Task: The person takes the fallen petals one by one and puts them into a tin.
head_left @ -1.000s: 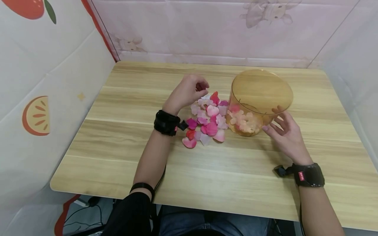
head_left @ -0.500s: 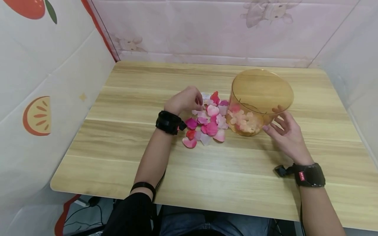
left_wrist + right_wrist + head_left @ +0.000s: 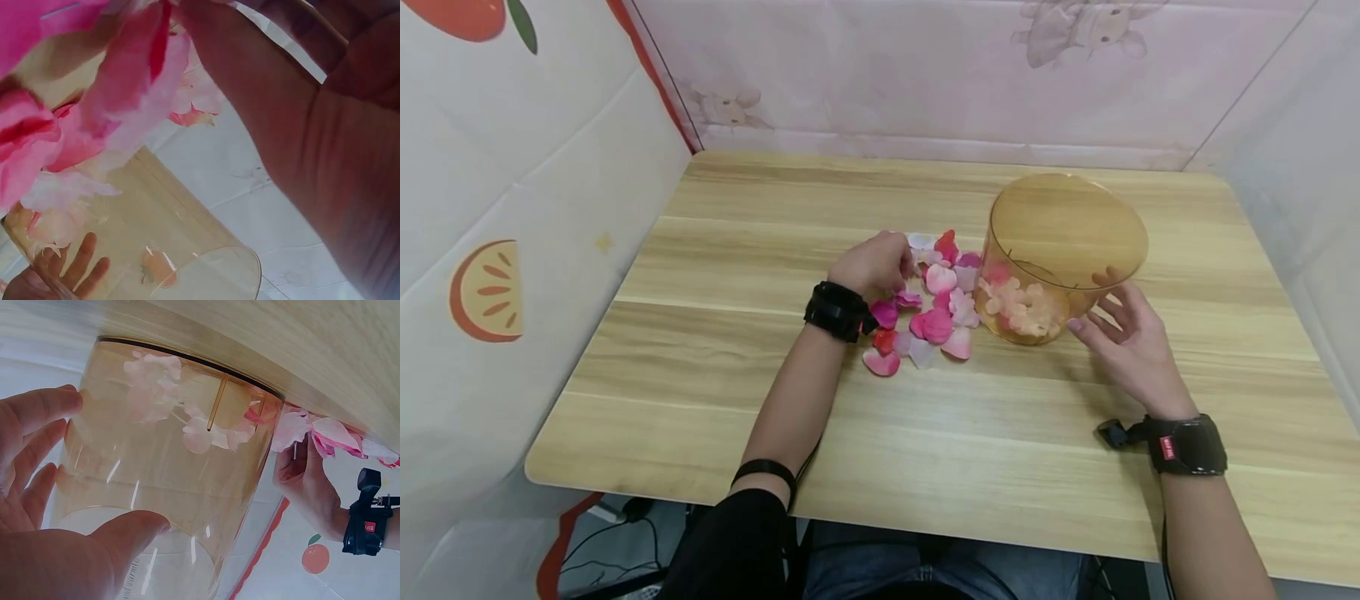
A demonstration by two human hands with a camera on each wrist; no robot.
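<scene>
While the left hand (image 3: 874, 262), fingers curled, gripped petals (image 3: 934, 310) at frame centre, the right hand (image 3: 1127, 343), fingers spread and relaxed, touched the amber container (image 3: 1063, 250) just right of them.

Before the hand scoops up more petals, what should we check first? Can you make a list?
1. Container stands upright on the table: ok.
2. Right hand steadies the container, fingers and thumb against its clear wall: ok.
3. Left hand sits on the petals, fingers curled over some: ok.
4. How many petals the left hand grips: cannot tell, the fingers hide them.
5. Container's open top is free for dropping petals in: ok.
6. Loose petals lie close beside the container: ok.
</scene>
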